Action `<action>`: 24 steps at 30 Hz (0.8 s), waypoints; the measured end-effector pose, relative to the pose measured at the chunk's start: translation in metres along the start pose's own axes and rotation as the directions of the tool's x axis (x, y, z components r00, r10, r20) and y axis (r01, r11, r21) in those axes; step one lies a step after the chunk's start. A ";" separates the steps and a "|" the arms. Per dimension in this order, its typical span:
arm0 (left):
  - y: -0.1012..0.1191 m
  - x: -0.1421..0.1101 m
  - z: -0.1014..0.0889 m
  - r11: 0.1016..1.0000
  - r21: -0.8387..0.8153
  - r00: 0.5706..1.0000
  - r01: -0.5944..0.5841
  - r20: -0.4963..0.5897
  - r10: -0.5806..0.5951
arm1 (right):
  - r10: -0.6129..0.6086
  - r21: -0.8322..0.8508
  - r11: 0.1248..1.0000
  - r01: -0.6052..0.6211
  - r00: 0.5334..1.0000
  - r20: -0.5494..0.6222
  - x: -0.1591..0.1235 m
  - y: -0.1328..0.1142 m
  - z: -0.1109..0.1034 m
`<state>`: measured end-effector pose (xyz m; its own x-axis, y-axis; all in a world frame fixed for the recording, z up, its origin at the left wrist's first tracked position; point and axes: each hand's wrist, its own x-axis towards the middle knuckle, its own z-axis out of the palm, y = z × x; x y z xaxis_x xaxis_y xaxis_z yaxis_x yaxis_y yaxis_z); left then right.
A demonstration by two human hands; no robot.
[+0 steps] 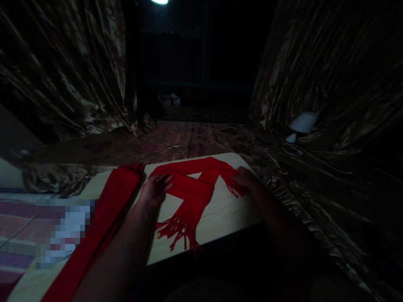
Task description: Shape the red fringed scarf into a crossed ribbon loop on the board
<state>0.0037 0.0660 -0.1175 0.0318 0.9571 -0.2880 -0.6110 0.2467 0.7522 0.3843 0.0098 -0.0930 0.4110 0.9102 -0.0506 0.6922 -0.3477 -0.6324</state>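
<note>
A red fringed scarf (192,184) lies folded into crossing bands on a light wood-grain table (226,218). One tasselled end points toward me and the other lies at the right. At its left fold is my left hand (155,188), fingers apart and slightly curled beside the cloth. My right hand (247,178) has its fingers closed on the scarf's right end, just above the tassels; the dimness hides its exact grip. A second long strip of red cloth (110,205) runs down the table's left side, passing beneath or behind my left forearm.
A blurred-out pale packet (67,230) lies at the left by a striped cloth (15,230). Patterned fabric (189,138) spreads beyond the table. Curtains (94,75) hang on both sides. A small white lamp (304,122) with a cord stands at the right.
</note>
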 end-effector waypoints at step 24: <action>-0.025 -0.019 0.001 -0.224 0.737 0.579 -0.638 0.651 0.492 | -0.663 -0.371 0.724 0.582 0.735 -0.141 -0.051 -0.019 0.061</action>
<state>0.0188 0.0414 -0.1302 0.2329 0.7740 0.5888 0.6995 -0.5539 0.4515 0.3137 -0.0159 -0.1255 -0.0728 0.8679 0.4914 0.9602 0.1942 -0.2006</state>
